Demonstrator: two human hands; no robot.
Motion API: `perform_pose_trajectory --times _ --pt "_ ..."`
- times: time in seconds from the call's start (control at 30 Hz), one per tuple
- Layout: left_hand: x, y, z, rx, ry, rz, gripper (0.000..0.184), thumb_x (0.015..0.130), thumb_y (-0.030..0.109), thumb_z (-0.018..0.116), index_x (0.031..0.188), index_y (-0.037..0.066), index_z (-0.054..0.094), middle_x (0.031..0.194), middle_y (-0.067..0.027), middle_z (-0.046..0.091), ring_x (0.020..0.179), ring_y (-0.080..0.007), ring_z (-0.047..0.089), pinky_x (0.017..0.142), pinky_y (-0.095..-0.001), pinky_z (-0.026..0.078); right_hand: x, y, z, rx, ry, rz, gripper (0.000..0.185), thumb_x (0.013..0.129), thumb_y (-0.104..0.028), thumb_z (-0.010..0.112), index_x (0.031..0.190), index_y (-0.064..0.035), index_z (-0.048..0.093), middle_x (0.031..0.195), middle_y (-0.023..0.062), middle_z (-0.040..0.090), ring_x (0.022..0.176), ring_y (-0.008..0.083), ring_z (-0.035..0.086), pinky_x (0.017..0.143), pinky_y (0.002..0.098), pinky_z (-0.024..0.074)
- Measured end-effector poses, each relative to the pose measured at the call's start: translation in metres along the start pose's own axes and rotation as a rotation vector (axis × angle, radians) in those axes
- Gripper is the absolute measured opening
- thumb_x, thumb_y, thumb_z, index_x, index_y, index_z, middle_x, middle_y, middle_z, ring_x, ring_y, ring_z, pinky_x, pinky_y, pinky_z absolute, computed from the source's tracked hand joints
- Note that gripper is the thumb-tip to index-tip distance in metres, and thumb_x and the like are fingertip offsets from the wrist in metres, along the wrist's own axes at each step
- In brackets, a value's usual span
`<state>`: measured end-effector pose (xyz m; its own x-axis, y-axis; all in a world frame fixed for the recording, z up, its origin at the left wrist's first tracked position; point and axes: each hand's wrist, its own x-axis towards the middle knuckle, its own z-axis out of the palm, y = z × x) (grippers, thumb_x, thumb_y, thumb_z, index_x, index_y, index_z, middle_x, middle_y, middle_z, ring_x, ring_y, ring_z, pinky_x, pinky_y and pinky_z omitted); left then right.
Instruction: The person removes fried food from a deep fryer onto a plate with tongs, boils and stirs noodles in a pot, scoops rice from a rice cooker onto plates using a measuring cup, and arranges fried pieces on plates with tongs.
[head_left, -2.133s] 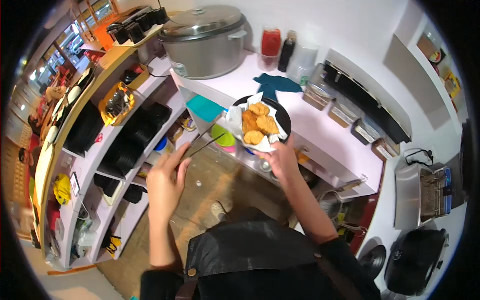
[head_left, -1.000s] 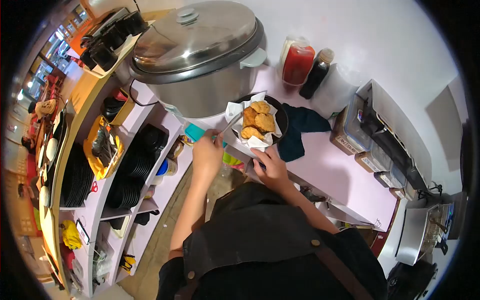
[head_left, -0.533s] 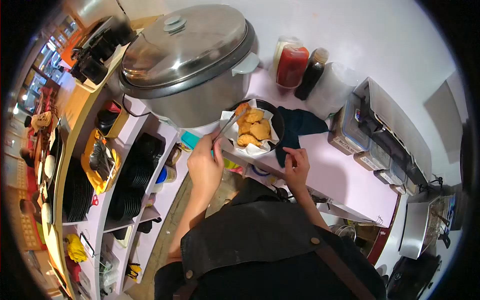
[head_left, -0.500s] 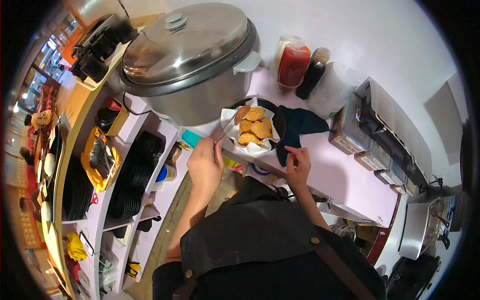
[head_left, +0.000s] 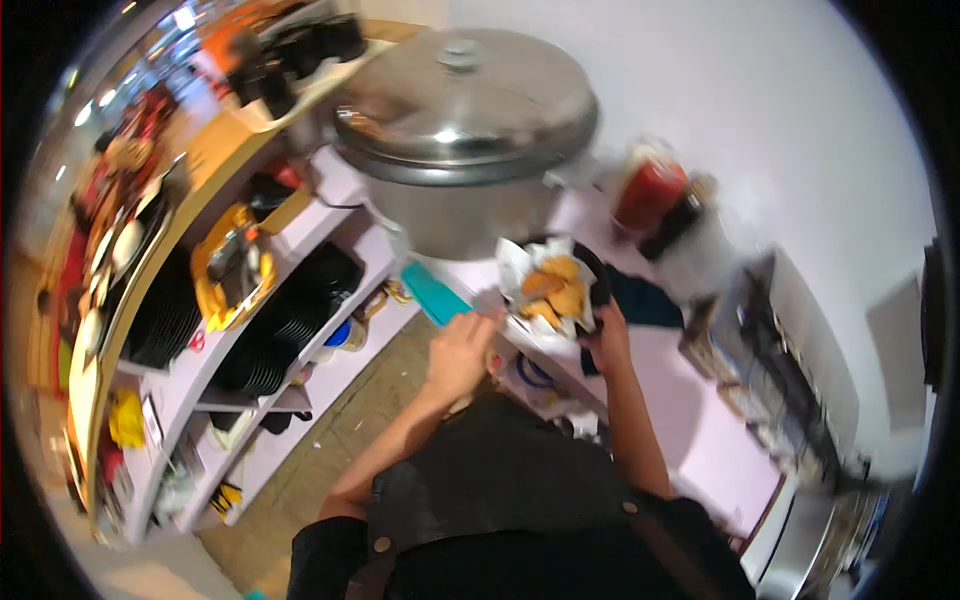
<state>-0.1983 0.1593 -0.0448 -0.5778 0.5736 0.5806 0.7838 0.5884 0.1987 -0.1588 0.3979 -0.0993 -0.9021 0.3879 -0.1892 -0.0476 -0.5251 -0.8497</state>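
A black bowl [head_left: 597,272] lined with white paper [head_left: 515,262] stands on the pink counter and holds several golden fried pieces [head_left: 566,298]. My left hand [head_left: 463,352] is closed at the bowl's near left side, around metal tongs [head_left: 488,303]; motion blurs their tips. My right hand [head_left: 608,342] grips the bowl's right side, thumb and fingers at the rim. Behind the bowl lies a dark cloth [head_left: 645,300], partly hidden by it. Left of the bowl, a teal flat object [head_left: 434,293] lies at the counter's edge, close to my left hand.
A large steel cooker [head_left: 465,110] stands behind the bowl. Sauce bottles [head_left: 650,195] are at the wall, and a row of containers [head_left: 745,350] lines the right. Shelves with stacked black dishes [head_left: 250,385] curve along the left.
The view has swung, shifting the scene rightward. My right hand has come from beside the bowl to grip its side. The browner piece the tongs held up now lies among the others.
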Motion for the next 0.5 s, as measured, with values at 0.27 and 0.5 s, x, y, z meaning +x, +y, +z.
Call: perform_pose_trajectory --times 0.27,0.5 --pt "-0.005 0.013 -0.029 -0.011 0.163 -0.133 0.023 0.076 0.009 0.061 0.099 0.009 0.058 0.074 -0.0074 0.052 0.067 -0.0219 0.056 0.058 -0.0326 0.049 -0.013 -0.03 0.025 0.065 -0.246 0.062 0.051 0.069 -0.003 0.044 0.12 -0.0005 0.043 0.106 0.0124 0.056 0.093 0.0254 0.06 0.072 0.037 0.0544" --pt "-0.062 -0.004 -0.128 -0.124 0.401 -0.453 0.02 0.081 0.008 0.058 0.1 0.005 0.059 0.079 -0.0107 0.06 0.072 -0.0255 0.06 0.06 -0.032 0.048 -0.041 -0.002 0.114 0.087 -0.386 0.281 0.042 0.07 -0.004 0.048 0.112 0.0001 0.046 0.105 0.0154 0.056 0.093 0.0298 0.06 0.07 0.0422 0.0557"
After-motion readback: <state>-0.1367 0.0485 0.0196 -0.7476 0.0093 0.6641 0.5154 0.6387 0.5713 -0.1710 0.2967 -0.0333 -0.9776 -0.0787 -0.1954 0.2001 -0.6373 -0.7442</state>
